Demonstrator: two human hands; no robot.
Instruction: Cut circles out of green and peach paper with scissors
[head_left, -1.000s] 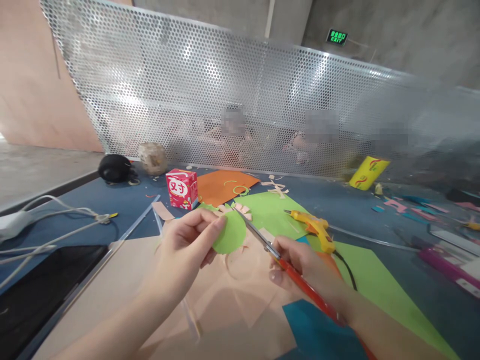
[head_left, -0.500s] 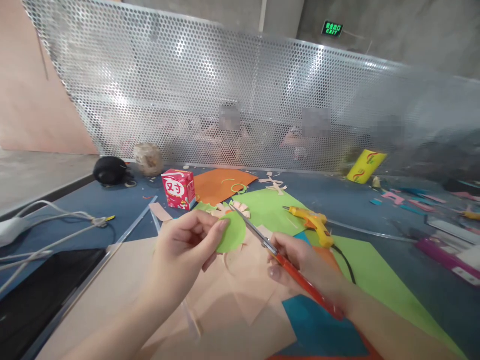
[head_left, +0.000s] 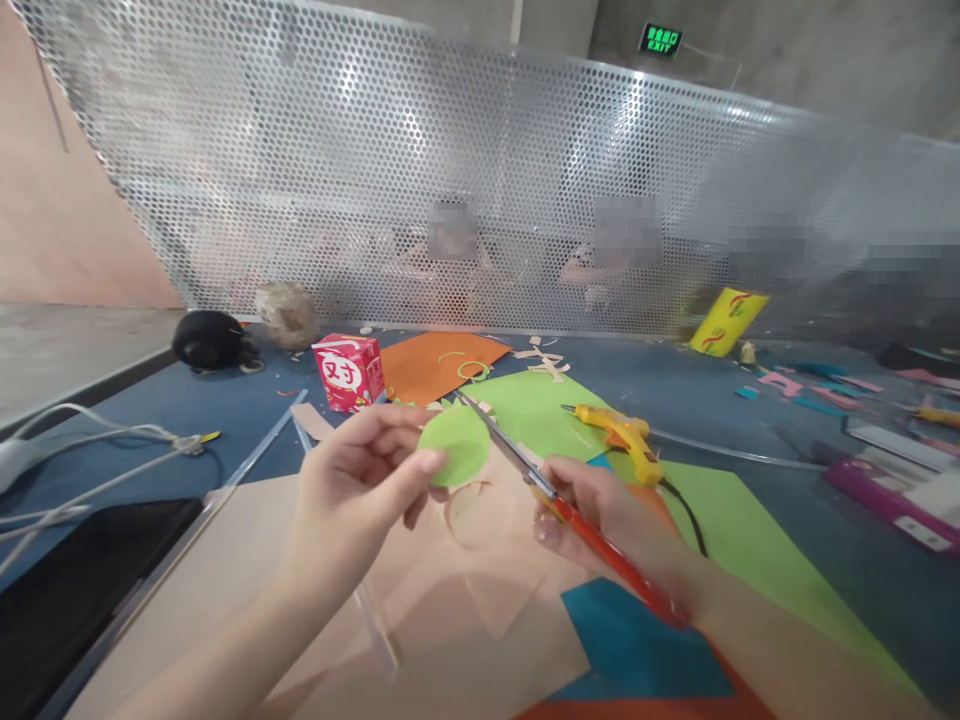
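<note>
My left hand [head_left: 360, 490] pinches a round green paper disc [head_left: 456, 447] between thumb and fingers, holding it above the peach paper sheets [head_left: 465, 600]. My right hand [head_left: 600, 520] grips red-handled scissors [head_left: 555, 500]. Their steel blades point up and left along the disc's right edge, closed or nearly so.
A yellow glue gun [head_left: 622, 435] lies on a green sheet [head_left: 720, 530] to the right. A red carton [head_left: 346, 371], an orange sheet [head_left: 427, 362], a black round object [head_left: 204, 340] and a twine ball [head_left: 283, 313] sit farther back. Cables [head_left: 90, 460] and a dark tablet [head_left: 67, 590] lie left. A perforated metal screen [head_left: 480, 190] closes the far edge.
My left hand has turned the green disc slightly and lifted it a little. The scissors stay at its right edge. The view has shifted a bit.
</note>
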